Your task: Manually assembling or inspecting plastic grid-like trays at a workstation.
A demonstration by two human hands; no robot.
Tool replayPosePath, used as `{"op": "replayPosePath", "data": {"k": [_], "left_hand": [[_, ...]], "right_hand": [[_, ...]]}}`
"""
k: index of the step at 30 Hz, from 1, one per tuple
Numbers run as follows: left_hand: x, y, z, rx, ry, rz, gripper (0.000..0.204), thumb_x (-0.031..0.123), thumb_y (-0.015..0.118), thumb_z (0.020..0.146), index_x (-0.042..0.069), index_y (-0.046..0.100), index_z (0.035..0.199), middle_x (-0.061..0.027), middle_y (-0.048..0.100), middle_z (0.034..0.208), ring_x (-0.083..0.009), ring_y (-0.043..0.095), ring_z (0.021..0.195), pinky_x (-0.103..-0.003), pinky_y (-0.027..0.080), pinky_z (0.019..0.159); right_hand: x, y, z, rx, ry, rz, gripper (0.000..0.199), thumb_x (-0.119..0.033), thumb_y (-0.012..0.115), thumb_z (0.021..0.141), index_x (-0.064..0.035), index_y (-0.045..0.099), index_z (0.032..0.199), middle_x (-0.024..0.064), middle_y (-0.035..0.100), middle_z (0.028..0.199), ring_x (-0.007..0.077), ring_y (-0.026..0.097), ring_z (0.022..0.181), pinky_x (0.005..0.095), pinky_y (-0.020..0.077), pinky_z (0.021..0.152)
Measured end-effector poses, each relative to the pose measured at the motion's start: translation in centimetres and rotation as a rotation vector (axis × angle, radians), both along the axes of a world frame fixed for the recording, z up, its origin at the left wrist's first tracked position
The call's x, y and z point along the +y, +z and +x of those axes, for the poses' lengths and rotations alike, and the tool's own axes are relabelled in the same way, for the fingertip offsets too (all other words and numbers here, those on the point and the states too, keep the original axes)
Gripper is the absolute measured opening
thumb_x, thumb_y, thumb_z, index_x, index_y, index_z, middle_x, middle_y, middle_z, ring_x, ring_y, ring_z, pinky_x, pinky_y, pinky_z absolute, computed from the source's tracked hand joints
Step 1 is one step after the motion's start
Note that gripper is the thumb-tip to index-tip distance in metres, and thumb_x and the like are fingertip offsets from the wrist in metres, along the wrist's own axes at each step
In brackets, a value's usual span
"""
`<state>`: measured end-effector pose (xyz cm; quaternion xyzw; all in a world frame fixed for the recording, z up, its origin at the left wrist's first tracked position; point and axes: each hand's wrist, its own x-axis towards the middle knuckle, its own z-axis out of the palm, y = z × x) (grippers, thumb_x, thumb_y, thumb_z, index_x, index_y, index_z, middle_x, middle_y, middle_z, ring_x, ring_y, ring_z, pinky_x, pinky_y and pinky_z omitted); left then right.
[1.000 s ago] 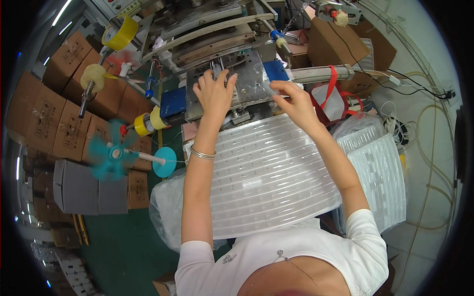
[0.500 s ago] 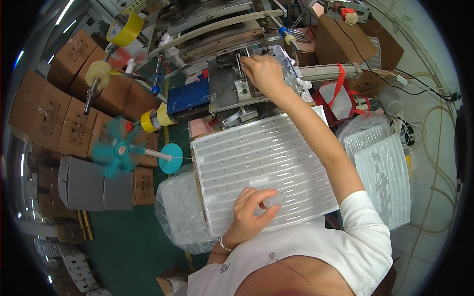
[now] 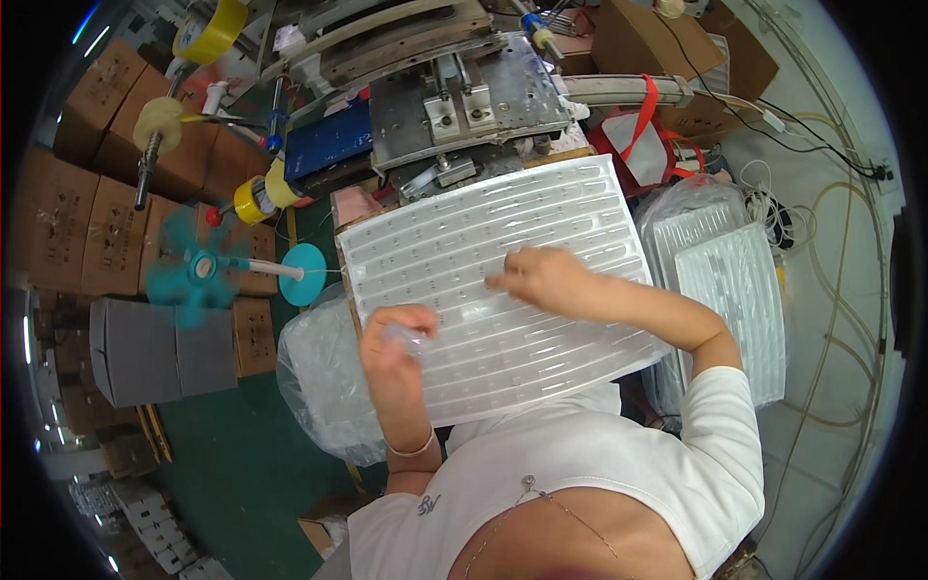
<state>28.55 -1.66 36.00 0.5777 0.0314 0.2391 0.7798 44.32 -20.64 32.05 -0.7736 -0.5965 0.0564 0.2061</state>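
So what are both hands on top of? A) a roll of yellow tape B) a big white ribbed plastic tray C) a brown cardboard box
B: the left hand and right hand both lie over the white ribbed tray.

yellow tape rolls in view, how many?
3. One yellow tape roll sits at the top left edge, a paler one on a spindle below it, and a third left of the blue panel. Others may be hidden.
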Motion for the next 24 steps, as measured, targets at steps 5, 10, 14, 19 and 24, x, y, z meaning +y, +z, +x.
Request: {"op": "replayPosePath", "data": {"k": [5,10,14,19,24], "left_hand": [[3.4,-1.0,-0.7,-0.214,-0.326,-0.959,0.018,0.013,0.05,0.082,0.005,0.047,0.098,-0.0072,0.05,0.086,-0.019,0.048,0.088,-0.033,0.046,0.068],[1.9,0.0,-0.7,-0.172,0.204,-0.519,0.01,0.007,0.044,0.086,0.003,0.048,0.094,-0.0117,0.055,0.091,-0.0234,0.055,0.088,-0.036,0.055,0.072],[-0.6,1.3,1.7,-0.088,0.454,-0.169,0.011,0.006,0.044,0.083,0.003,0.05,0.091,-0.0133,0.057,0.091,-0.0247,0.058,0.084,-0.035,0.054,0.073],[0.5,-0.3,2.6,-0.142,0.562,0.526,0.015,-0.001,0.046,0.074,-0.001,0.054,0.087,-0.0124,0.058,0.086,-0.0247,0.057,0.082,-0.034,0.048,0.076],[1.7,-1.2,4.7,0.19,0.456,0.95,0.027,-0.007,0.049,0.07,0.0,0.059,0.094,-0.0117,0.058,0.087,-0.0228,0.057,0.078,-0.031,0.045,0.073]], "right_hand": [[0.5,-5.2,-2.6,-0.345,0.184,-0.134,0.02,-0.016,0.055,0.076,-0.0125,0.06,0.095,0.0077,0.055,0.086,0.022,0.057,0.081,0.0335,0.0462,0.064],[2.3,-1.2,-0.8,0.046,0.172,0.046,0.016,-0.01,0.058,0.073,-0.0096,0.056,0.089,0.012,0.055,0.081,0.0312,0.06,0.069,0.0433,0.047,0.056],[2.5,3.1,4.3,0.187,-0.051,0.26,0.024,-0.012,0.059,0.071,-0.0102,0.053,0.094,0.016,0.053,0.087,0.036,0.06,0.073,0.046,0.0482,0.061],[2.6,3.7,5.4,0.235,-0.118,0.138,0.031,-0.013,0.06,0.07,-0.0094,0.05,0.099,0.0186,0.052,0.096,0.0381,0.058,0.081,0.0464,0.0482,0.07],[1.1,0.8,8.3,0.348,-0.285,0.186,0.027,-0.014,0.059,0.075,-0.0048,0.051,0.1,0.0129,0.061,0.092,0.0288,0.061,0.085,0.0357,0.0483,0.074]]}}
